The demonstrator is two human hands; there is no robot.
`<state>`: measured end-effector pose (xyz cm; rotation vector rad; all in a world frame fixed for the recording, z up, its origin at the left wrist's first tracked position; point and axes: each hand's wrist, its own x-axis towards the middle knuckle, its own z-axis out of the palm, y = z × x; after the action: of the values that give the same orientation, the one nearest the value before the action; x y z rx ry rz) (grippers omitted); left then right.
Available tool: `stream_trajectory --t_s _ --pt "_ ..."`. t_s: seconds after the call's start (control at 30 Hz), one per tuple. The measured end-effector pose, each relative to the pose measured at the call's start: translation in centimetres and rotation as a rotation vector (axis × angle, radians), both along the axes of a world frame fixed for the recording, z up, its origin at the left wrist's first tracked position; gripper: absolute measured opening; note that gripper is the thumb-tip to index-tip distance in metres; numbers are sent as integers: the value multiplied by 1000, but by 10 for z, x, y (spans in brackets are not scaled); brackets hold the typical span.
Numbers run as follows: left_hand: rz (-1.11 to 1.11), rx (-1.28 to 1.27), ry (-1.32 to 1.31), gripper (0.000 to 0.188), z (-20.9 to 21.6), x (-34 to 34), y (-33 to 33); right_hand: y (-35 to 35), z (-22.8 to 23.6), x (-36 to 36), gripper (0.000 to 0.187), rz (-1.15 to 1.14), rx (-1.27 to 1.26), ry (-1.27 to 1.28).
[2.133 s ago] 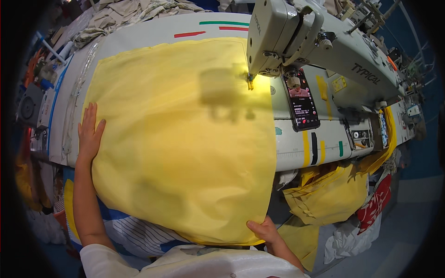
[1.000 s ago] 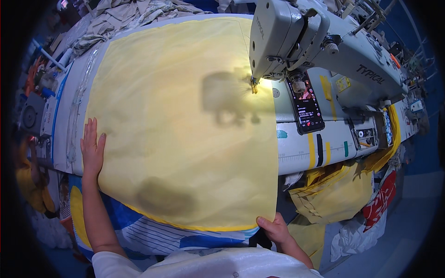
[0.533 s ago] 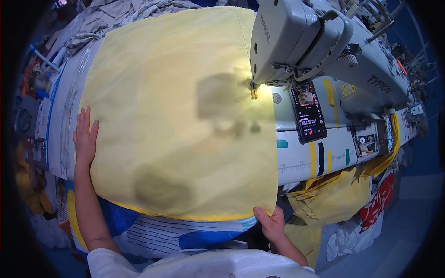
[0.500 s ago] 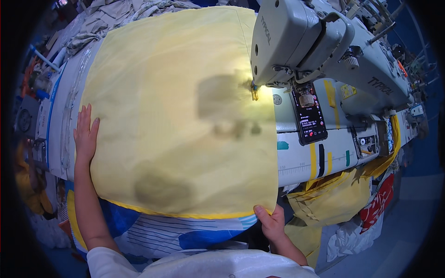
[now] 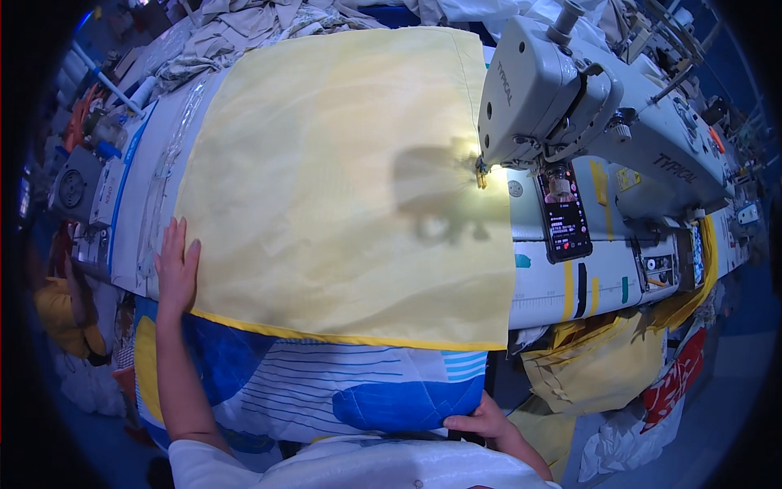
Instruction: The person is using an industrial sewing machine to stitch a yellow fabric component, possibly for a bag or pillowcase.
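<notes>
A large pale yellow fabric panel (image 5: 342, 179) with a bright yellow lower edge lies spread over the sewing table. Its right side runs under the lit needle area of a sewing machine (image 5: 529, 90). My left hand (image 5: 177, 269) rests flat on the panel's left edge, fingers stretched out. Below the panel hangs a blue, white and yellow patterned quilted fabric (image 5: 326, 379). My right hand (image 5: 486, 420) pinches this fabric at its lower right corner, thumb on top; its other fingers are partly hidden underneath.
A phone (image 5: 566, 216) with a lit screen lies on the machine bed, right of the needle. Yellow fabric pieces (image 5: 603, 359) hang off the table's front right. Crumpled grey cloth (image 5: 269, 33) is piled at the back. Someone in yellow (image 5: 65, 318) is at the far left.
My right hand has let go of the yellow panel's lower right corner and moved down to the patterned fabric, which now shows more. The whole view has shifted slightly; my left hand stays at the panel's left edge.
</notes>
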<state>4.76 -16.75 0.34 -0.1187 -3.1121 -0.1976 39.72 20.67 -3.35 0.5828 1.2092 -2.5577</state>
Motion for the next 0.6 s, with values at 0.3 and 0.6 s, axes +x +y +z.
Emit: stream_trajectory --t_s 0.3,0.6 --pt "-110 -5 118 55 -12 1 -8 -4 -8 29 21 -7 237 -50" --pt "-20 -185 153 51 -3 5 0 -13 -40 31 23 -120 221 29"
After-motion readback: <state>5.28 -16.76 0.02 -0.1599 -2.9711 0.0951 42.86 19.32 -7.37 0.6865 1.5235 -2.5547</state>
